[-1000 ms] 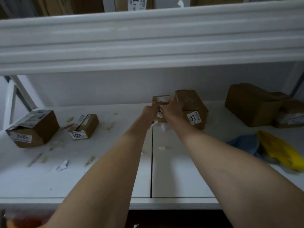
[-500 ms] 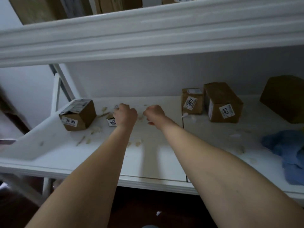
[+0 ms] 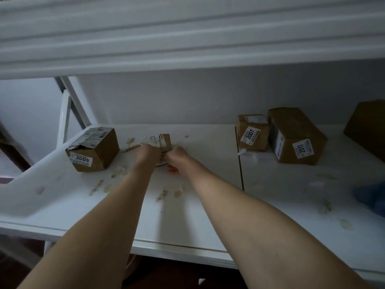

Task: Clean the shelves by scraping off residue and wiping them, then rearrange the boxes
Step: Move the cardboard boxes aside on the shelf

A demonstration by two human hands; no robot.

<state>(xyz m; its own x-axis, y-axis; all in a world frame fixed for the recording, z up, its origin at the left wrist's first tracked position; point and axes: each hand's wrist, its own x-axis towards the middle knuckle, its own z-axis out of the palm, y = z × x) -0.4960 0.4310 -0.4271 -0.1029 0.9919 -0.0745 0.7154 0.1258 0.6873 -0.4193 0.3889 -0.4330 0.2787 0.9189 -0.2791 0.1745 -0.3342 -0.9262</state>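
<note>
Left hand (image 3: 149, 152): centre of frame, fingers curled over the small box (image 3: 165, 140).
Right hand (image 3: 177, 158): just beside the left hand, curled at the box's front corner; whether it grips cannot be told.
Small box: mid-shelf (image 3: 187, 226), among residue (image 3: 164, 193) smears.
Neighbours: box 3005 (image 3: 93, 150) at centre left; box 2007 (image 3: 252, 132) and box 2011 (image 3: 295, 136) at centre right.
Risk: the box's torn label flap may rip if it is dragged over sticky residue, and a sideways slide could knock box 3005.

Shelf (image 3: 187, 222): box 3005 (image 3: 93, 151) left, small box (image 3: 165, 140) just right of it, box 2007 (image 3: 252, 133) well right, box 2011 (image 3: 295, 136) just beside, cloth (image 3: 373, 197) front right edge.
</note>
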